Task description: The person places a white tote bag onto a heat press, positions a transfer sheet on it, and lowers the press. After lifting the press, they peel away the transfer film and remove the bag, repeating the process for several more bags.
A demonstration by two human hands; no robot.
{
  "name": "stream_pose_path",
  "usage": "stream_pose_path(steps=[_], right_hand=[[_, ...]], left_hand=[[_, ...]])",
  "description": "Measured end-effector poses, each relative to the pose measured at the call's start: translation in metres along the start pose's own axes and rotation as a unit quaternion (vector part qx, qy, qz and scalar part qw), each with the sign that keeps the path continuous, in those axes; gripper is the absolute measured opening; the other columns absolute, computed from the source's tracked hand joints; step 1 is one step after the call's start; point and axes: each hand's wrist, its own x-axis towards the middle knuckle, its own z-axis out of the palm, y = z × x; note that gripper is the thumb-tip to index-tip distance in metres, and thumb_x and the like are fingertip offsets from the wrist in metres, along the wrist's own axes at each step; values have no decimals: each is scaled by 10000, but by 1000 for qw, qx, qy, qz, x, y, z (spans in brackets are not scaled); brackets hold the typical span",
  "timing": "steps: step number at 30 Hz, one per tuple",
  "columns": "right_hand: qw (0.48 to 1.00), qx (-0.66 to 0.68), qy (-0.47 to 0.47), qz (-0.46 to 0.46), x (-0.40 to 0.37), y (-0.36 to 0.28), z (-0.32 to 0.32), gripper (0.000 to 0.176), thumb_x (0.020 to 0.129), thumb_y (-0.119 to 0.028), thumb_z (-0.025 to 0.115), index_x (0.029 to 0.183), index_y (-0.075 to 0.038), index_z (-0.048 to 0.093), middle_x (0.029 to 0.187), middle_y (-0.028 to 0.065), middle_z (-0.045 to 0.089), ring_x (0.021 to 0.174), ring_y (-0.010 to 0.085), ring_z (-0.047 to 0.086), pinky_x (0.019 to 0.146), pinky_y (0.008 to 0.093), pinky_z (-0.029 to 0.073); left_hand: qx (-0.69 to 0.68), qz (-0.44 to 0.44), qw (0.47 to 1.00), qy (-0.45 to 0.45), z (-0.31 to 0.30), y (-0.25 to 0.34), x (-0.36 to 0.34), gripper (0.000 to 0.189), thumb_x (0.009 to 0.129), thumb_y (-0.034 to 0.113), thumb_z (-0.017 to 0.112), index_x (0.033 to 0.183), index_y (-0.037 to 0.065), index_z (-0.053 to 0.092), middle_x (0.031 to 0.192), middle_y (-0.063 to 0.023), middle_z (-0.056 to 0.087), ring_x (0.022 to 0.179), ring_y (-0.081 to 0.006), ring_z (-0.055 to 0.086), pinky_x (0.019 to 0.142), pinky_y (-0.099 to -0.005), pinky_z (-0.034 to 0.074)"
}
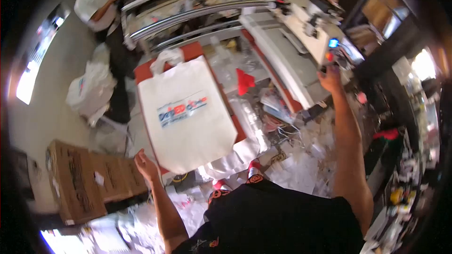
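A white bag with blue and red print lies flat over a red-brown board, its handle at the far end. My left hand is beside the bag's near left edge, fingers apart and holding nothing. At the right, my right hand is at the machine's control end, close to a red knob and a lit blue display. Its fingers are too small and blurred to tell whether they grip anything.
Metal rollers cross behind the board. Another person stands at the back left near a white plastic bundle. Cardboard boxes stand at the left. Scraps cover the floor.
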Motion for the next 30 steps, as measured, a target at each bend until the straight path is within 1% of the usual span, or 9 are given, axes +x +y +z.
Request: stream_pose_path(steps=[6,12,16,19,21,23,25,26,30], right_hand=[[973,22,-187,130,26,-25,-18,447,867,-407,658,1089,-20,632,1109,238,636,1041,423,606,912,559,454],[983,54,-145,95,18,-89,-50,382,843,-443,682,959,-80,643,963,190,667,925,417,627,839,570,446],[970,214,-116,-20,12,-145,-89,348,838,-422,713,886,-82,655,867,183,683,877,410,633,836,543,440],[890,414,-185,-57,12,-169,-112,332,840,-391,738,933,-76,687,902,151,701,896,373,648,895,487,438],[914,368,-74,-158,7,-180,-123,357,820,-393,765,989,-85,697,956,109,701,954,325,645,907,463,429],[887,424,-74,-167,-2,-196,-115,364,821,-392,764,1009,-89,692,957,88,697,953,309,638,923,474,410],[859,461,-52,-216,-3,-225,-114,347,841,-393,740,995,-89,678,900,71,686,891,298,632,921,504,385],[854,466,-77,-218,-2,-243,-125,307,850,-363,731,972,-89,670,884,63,682,873,295,631,892,503,383],[823,489,5,-289,1,-301,-147,211,887,-270,673,1040,-127,647,943,37,685,903,238,624,888,483,353]], left_hand=[[-60,-125,990,18,-43,-190,-74,435,1015,337,451,905,-31,654,764,-170,640,735,-324,611,705,-412,479],[261,-230,919,-184,-78,-236,-202,404,951,365,464,938,38,701,1008,-272,677,935,-454,648,842,-539,485],[335,222,737,-544,-77,-283,-265,149,846,131,522,875,77,657,890,-176,700,848,-360,689,708,-497,563],[185,-243,785,-539,-49,-302,-293,286,736,294,777,914,115,643,937,-73,700,940,-271,673,783,-410,549],[426,230,712,-509,-31,-309,-302,408,697,335,823,968,108,619,979,-52,690,941,-255,661,806,-396,537],[401,191,730,-519,-17,-260,-288,380,692,245,823,974,102,612,994,-69,686,960,-288,659,816,-429,537],[305,6,863,-402,-4,-243,-294,251,770,190,755,968,91,636,958,-124,690,920,-314,689,742,-446,565],[263,-138,861,-414,-1,-190,-283,251,861,257,659,1045,87,667,982,-140,709,880,-278,712,750,-396,571],[150,-273,907,-283,15,-143,-322,333,907,345,532,1047,86,688,1026,-192,705,900,-332,694,802,-427,551]])
